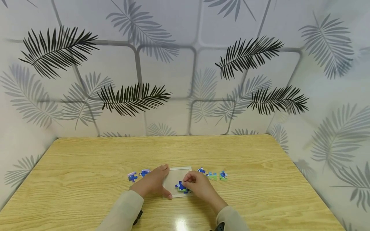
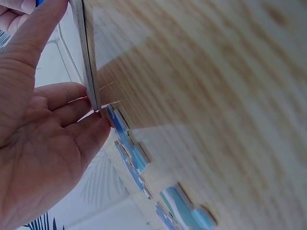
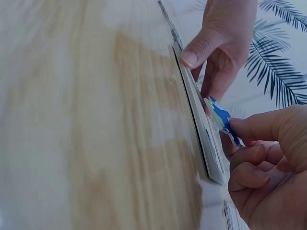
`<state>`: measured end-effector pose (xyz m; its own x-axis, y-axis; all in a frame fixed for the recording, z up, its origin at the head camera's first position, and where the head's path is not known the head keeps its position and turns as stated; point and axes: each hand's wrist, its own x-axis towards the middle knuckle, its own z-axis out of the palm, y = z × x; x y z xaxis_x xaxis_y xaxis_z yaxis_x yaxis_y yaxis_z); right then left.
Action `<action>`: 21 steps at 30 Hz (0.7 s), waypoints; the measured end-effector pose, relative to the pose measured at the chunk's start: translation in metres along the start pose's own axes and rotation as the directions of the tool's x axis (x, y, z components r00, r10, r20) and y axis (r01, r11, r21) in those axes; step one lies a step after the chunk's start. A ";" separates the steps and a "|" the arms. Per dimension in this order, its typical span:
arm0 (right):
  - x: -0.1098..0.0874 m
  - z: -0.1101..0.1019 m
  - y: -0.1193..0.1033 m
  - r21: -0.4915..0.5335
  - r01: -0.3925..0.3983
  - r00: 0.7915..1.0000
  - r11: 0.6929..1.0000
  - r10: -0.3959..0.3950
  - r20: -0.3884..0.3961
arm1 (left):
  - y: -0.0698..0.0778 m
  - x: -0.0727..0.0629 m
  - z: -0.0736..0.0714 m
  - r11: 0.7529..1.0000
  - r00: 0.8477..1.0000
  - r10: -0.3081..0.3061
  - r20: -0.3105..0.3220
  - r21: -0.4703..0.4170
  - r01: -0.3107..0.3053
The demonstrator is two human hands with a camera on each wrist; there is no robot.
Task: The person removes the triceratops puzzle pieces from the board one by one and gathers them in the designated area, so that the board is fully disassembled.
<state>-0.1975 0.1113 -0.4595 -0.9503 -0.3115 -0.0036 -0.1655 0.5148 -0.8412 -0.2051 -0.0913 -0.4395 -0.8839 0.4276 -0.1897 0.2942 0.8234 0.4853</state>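
A shallow puzzle tray with a pale rim lies on the table. My left hand holds it at the left side, thumb on the near edge and fingers toward the far edge. In the left wrist view, fingertips touch the tray's edge. Over the near right part of the tray, my right hand pinches a blue, green and white puzzle piece between thumb and forefinger. That piece is tilted against the tray in the right wrist view. Below it, another blue bit shows near the tray's near rim, mostly hidden.
Left of the tray lie two puzzle pieces, one partly behind my left hand. Three more, including a green-and-blue piece, lie to the right. The wooden table meets a leaf-patterned wall at its far edge.
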 end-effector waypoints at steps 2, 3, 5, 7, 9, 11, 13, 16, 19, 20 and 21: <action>-0.001 -0.005 0.003 -0.001 -0.006 1.000 1.000 0.006 -0.019 | 0.000 0.000 0.000 1.000 1.000 -0.004 0.001 -0.004 0.004; -0.002 -0.007 0.006 -0.001 -0.007 1.000 1.000 0.007 -0.029 | 0.000 0.000 0.000 1.000 1.000 -0.006 0.001 -0.007 0.006; -0.004 -0.013 0.010 0.005 -0.010 0.999 1.000 0.011 -0.048 | 0.000 0.000 0.000 1.000 1.000 -0.008 0.001 -0.012 0.008; -0.005 -0.019 0.014 0.021 -0.024 0.997 1.000 0.025 -0.070 | -0.001 0.000 0.001 1.000 1.000 -0.006 -0.001 -0.016 0.006; -0.007 -0.026 0.017 0.031 -0.050 0.994 0.998 0.052 -0.093 | -0.001 0.000 0.001 1.000 1.000 0.001 -0.005 -0.015 -0.001; -0.009 -0.032 0.021 0.029 -0.082 0.989 0.996 0.084 -0.118 | -0.001 0.000 0.002 1.000 1.000 0.002 -0.007 -0.014 -0.002; -0.011 -0.038 0.023 0.008 -0.110 0.984 0.994 0.110 -0.143 | -0.001 0.000 0.002 1.000 1.000 -0.001 -0.006 -0.011 0.001; -0.013 -0.043 0.028 -0.032 -0.126 0.978 0.991 0.119 -0.171 | -0.002 0.001 0.003 1.000 1.000 -0.007 -0.003 -0.004 0.007; -0.016 -0.047 0.033 -0.062 -0.131 0.975 0.989 0.117 -0.187 | -0.002 0.001 0.003 1.000 1.000 -0.006 -0.002 -0.001 0.006; -0.016 -0.048 0.034 -0.072 -0.131 0.975 0.989 0.115 -0.191 | -0.003 0.001 0.003 1.000 1.000 -0.005 -0.003 0.001 0.005; -0.016 -0.049 0.035 -0.077 -0.134 0.975 0.988 0.117 -0.191 | -0.003 0.001 0.003 1.000 1.000 -0.006 -0.003 0.001 0.006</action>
<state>-0.2006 0.1734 -0.4629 -0.9959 -0.0905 0.0015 -0.0568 0.6120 -0.7888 -0.2058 -0.0918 -0.4438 -0.8867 0.4215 -0.1902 0.2892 0.8264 0.4831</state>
